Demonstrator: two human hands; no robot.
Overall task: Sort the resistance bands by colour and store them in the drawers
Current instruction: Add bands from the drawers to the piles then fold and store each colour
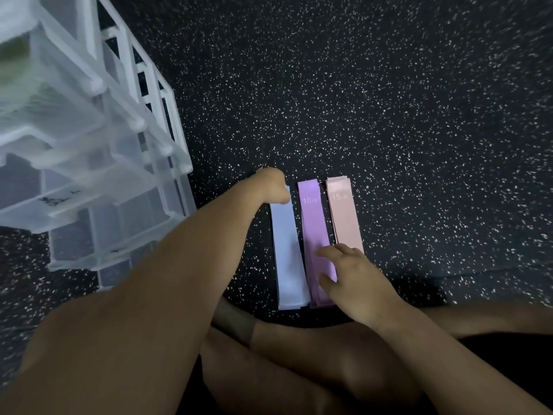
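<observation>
- Lying side by side on the speckled floor (389,115) are three stacks: blue bands (288,259), purple bands (314,223) and pink bands (344,217).
- Right hand (356,280) rests on the near part of the purple bands, fingers (332,253) released and spread.
- Left hand (272,185) touches the blue bands' far end — its grasp I cannot tell.
- Drawers (89,187) stand left, several pulled out.

Band stacks on the floor (389,115), right of the drawer unit (98,163).
Side by side: the nearest stack (288,259) closest to the drawer unit, the 10 LB stack (314,223) next, the 15 LB stack (344,220) farthest.
</observation>
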